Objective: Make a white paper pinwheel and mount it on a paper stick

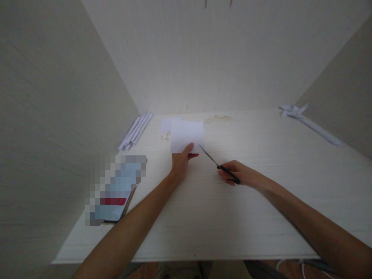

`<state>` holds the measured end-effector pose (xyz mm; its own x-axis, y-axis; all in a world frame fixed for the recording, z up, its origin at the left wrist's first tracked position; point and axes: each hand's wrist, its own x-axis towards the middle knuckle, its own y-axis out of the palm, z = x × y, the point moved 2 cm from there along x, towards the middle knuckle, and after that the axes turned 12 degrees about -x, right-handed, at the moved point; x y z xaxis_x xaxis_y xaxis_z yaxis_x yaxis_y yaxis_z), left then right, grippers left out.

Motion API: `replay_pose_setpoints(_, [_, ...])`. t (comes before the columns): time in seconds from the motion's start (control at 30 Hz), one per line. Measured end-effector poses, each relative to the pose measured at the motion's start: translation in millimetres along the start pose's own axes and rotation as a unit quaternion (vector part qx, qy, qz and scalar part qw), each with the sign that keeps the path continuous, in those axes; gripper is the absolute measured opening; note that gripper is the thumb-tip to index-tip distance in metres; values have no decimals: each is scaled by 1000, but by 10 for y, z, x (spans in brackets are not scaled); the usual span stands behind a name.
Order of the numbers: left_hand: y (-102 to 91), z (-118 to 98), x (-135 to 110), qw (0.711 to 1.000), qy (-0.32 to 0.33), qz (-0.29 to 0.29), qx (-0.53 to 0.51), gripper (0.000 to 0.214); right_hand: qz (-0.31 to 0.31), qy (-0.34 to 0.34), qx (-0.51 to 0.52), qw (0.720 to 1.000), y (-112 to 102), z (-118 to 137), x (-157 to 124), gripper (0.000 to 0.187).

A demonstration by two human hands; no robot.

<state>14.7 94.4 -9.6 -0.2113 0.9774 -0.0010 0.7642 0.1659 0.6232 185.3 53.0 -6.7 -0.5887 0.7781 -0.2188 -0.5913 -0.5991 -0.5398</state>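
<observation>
My left hand (183,159) grips the near edge of a white sheet of paper (187,133), thumb on top and fingers underneath. In my right hand (232,172) is a pair of scissors (214,162) with black handles. Their blades look closed or nearly so, and the tip lies by the paper's lower right corner; whether it touches cannot be made out. Another piece of white paper (165,124) lies flat behind and left of the held sheet, partly covered by it.
Several rolled paper tubes (136,131) lie along the left wall. A phone (119,190), partly blurred out, rests near my left forearm. At the right wall is a long paper tube with a folded paper end (310,126). Walls enclose the white table (197,221) on three sides.
</observation>
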Motion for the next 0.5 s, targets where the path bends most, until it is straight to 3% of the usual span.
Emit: replay_pose_setpoints(0.5, [-8, 3, -1, 1000, -2, 10, 14, 28, 2, 12, -1, 1000, -2, 17, -10, 46])
